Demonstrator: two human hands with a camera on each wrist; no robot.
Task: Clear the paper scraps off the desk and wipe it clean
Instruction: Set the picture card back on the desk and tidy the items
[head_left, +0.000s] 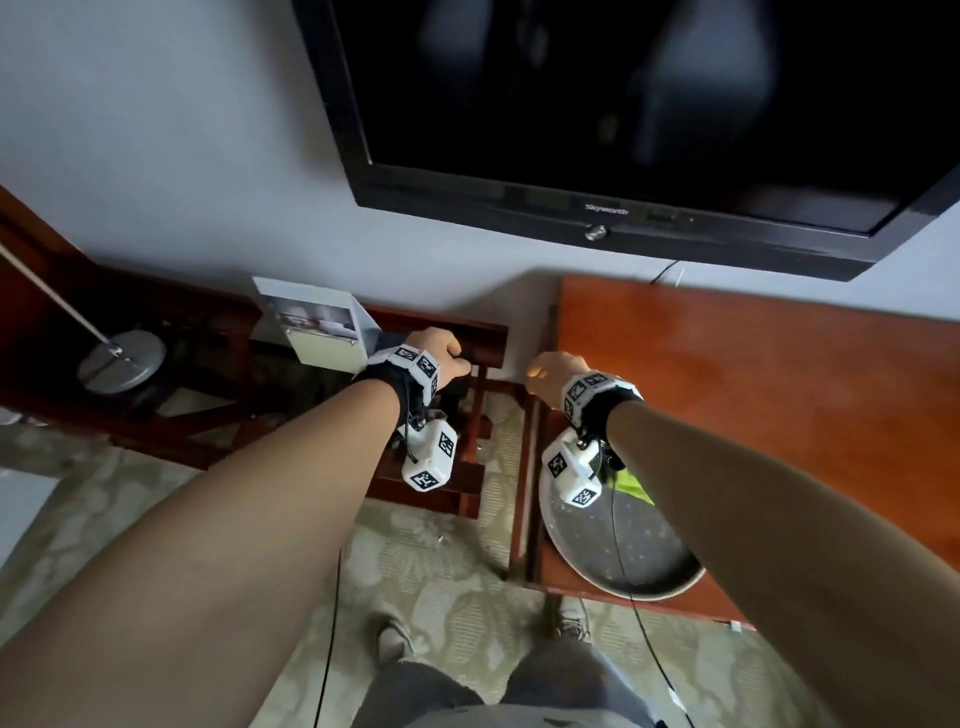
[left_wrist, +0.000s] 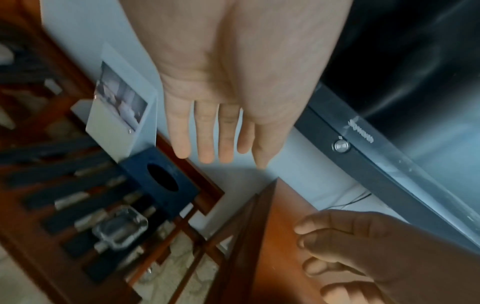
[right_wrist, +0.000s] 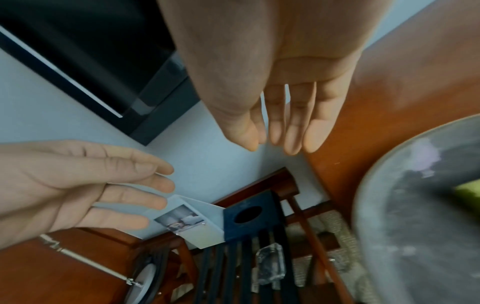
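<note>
Both hands hang empty, fingers loose: left hand (head_left: 442, 353) left of the desk (head_left: 753, 395), right hand (head_left: 555, 373) at its corner.

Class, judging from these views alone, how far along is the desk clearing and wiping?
Done: no scraps show on the visible desk.
In hand: nothing; left hand and right hand are open and empty.
Left: no cloth shows; a round tray holding something green sits on the desk.

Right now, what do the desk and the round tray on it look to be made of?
Desk: reddish-brown wood or wood veneer with a glossy varnish, going by its soft sheen. Round tray: probably dull grey metal, judging by its thin raised rim and speckled, worn surface.
</note>
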